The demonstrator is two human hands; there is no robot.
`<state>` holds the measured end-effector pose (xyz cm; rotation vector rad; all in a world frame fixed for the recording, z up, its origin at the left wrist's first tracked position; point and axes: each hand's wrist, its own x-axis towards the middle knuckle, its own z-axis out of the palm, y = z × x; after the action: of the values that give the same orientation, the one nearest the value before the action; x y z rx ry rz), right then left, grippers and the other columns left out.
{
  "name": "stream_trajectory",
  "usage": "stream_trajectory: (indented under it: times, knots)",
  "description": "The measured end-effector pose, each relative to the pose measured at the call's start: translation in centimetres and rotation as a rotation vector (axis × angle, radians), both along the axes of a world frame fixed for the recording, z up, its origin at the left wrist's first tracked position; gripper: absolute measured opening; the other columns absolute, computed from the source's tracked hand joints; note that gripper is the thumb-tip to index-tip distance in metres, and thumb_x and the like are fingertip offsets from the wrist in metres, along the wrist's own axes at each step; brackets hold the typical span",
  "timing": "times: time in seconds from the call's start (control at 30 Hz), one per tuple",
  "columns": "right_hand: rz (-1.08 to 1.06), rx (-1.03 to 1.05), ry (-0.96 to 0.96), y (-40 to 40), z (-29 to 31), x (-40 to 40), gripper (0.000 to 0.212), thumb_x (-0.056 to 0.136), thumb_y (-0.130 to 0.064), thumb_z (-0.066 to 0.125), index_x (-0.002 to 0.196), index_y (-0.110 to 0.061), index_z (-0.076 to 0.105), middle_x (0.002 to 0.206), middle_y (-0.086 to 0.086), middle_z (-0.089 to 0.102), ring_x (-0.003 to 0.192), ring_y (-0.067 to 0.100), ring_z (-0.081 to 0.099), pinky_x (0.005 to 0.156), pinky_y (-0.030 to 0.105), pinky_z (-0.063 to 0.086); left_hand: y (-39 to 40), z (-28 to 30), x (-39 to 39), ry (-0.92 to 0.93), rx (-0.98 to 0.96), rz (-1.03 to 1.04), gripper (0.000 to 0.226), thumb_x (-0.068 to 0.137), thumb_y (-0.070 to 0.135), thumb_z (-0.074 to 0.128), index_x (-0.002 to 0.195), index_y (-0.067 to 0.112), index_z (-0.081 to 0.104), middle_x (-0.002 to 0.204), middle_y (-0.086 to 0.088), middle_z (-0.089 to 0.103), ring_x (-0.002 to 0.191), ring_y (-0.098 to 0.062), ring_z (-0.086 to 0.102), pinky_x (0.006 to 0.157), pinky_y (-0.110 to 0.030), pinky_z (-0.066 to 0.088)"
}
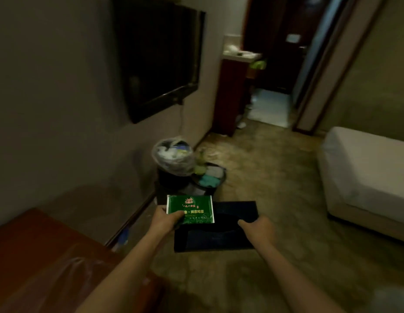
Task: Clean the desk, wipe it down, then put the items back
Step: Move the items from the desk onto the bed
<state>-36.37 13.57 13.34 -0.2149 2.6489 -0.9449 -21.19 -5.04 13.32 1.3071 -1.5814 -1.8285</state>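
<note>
dim, greenish cast | brightest at doorway [269,107] | overall soft blur | wide-angle bending at edges

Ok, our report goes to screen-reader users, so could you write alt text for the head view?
A person carries a dark tray over the floor, the right hand gripping its edge and the left hand holding a green packet at its corner. Ahead, an overfull bin stands by the wall under a wall-mounted TV.

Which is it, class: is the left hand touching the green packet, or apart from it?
Touching. The head view shows the left hand pinching the green packet, thumb on top.
</note>
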Motion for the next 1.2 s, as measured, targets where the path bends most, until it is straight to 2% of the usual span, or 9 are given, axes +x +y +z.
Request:
stream_trajectory:
  times: [0.2, 0.33, 0.4, 0.6, 0.8, 0.9, 0.97, 1.07, 1.2]
  knots:
    - [-0.358, -0.067, -0.015, 20.1, 1.4, -3.9, 0.04, 0.079, -0.033, 0.074, 0.099, -0.001, 0.061, 0.087, 0.005, 0.061, 0.072, 0.017, 0.058, 0.049, 0.023, 0.043, 15.4, 1.4, -11.9, 0.067, 0.032, -0.348, 0.031, 0.085, 0.001, 0.064, 0.106, 0.003, 0.041, 0.093, -0.013, 0.056, 0.072, -0.016, 0.056, 0.055, -0.026, 0.044]
    - [-0.584, -0.02, 0.022, 31.8, 1.7, -3.7, 0.052, 0.081, -0.041, 0.07, 0.116, -0.006, 0.055, 0.112, 0.012, 0.062, 0.1, 0.028, 0.061, 0.072, 0.029, 0.047, 25.6, 1.8, -18.4, 0.057, 0.079, -0.63, 0.03, 0.085, 0.001, 0.063, 0.108, 0.001, 0.044, 0.099, -0.015, 0.058, 0.074, -0.019, 0.059, 0.055, -0.026, 0.05]
    - [-0.712, -0.001, 0.033, 37.4, 1.4, -2.9, 0.061, 0.079, -0.046, 0.069, 0.12, -0.005, 0.051, 0.117, 0.014, 0.06, 0.106, 0.031, 0.059, 0.083, 0.035, 0.05, 31.4, 1.8, -21.1, 0.05, 0.084, -0.761, 0.023, 0.085, 0.001, 0.063, 0.097, 0.007, 0.044, 0.1, -0.015, 0.057, 0.074, -0.019, 0.058, 0.055, -0.027, 0.05]
    - [-1.074, 0.018, -0.021, 51.7, 0.5, -0.1, 0.063, 0.079, -0.05, 0.067, 0.12, -0.005, 0.049, 0.114, 0.011, 0.06, 0.101, 0.029, 0.061, 0.075, 0.033, 0.049, 49.0, 1.3, -26.5, 0.012, 0.068, -1.138, 0.037, 0.086, 0.001, 0.063, 0.113, 0.0, 0.039, 0.095, -0.012, 0.055, 0.074, -0.019, 0.057, 0.057, -0.028, 0.046]
    - [-1.371, 0.061, -0.09, 63.5, -1.3, 2.1, 0.062, 0.082, -0.051, 0.065, 0.12, -0.005, 0.049, 0.115, 0.01, 0.06, 0.101, 0.027, 0.06, 0.068, 0.027, 0.042, 65.4, -0.8, -30.3, 0.006, 0.035, -1.471, 0.03, 0.087, 0.002, 0.062, 0.11, 0.0, 0.042, 0.105, -0.02, 0.056, 0.088, -0.03, 0.059, 0.062, -0.03, 0.05]
    - [-1.516, 0.033, -0.139, 69.0, -1.9, 2.1, 0.06, 0.082, -0.049, 0.065, 0.119, -0.005, 0.049, 0.116, 0.011, 0.06, 0.102, 0.027, 0.06, 0.069, 0.027, 0.043, 73.5, -1.6, -32.6, -0.03, 0.068, -1.618, 0.035, 0.086, 0.001, 0.062, 0.115, -0.004, 0.043, 0.111, -0.024, 0.057, 0.098, -0.036, 0.06, 0.074, -0.041, 0.054]
    - [-1.62, 0.025, -0.159, 72.2, -2.2, 2.2, 0.059, 0.081, -0.048, 0.066, 0.118, -0.004, 0.05, 0.115, 0.011, 0.061, 0.101, 0.027, 0.061, 0.072, 0.029, 0.047, 78.3, -2.0, -33.6, -0.068, 0.068, -1.703, 0.04, 0.084, 0.002, 0.065, 0.118, -0.004, 0.044, 0.112, -0.025, 0.058, 0.095, -0.036, 0.062, 0.073, -0.041, 0.054]
    - [-1.756, 0.024, -0.206, 75.9, -2.8, 2.6, 0.062, 0.081, -0.049, 0.066, 0.12, -0.004, 0.049, 0.116, 0.012, 0.061, 0.103, 0.029, 0.061, 0.072, 0.029, 0.048, 84.5, -3.0, -34.0, -0.106, 0.057, -1.814, 0.037, 0.084, 0.003, 0.065, 0.113, -0.002, 0.043, 0.104, -0.021, 0.057, 0.088, -0.032, 0.06, 0.065, -0.037, 0.052]
    - [-1.915, -0.027, -0.274, 79.6, -3.8, 4.0, 0.062, 0.08, -0.048, 0.066, 0.121, -0.004, 0.049, 0.119, 0.013, 0.06, 0.105, 0.029, 0.06, 0.073, 0.03, 0.046, 90.8, -4.7, -33.3, -0.166, 0.021, -1.951, 0.033, 0.086, 0.003, 0.062, 0.11, 0.0, 0.039, 0.097, -0.016, 0.053, 0.092, -0.034, 0.057, 0.071, -0.041, 0.052]
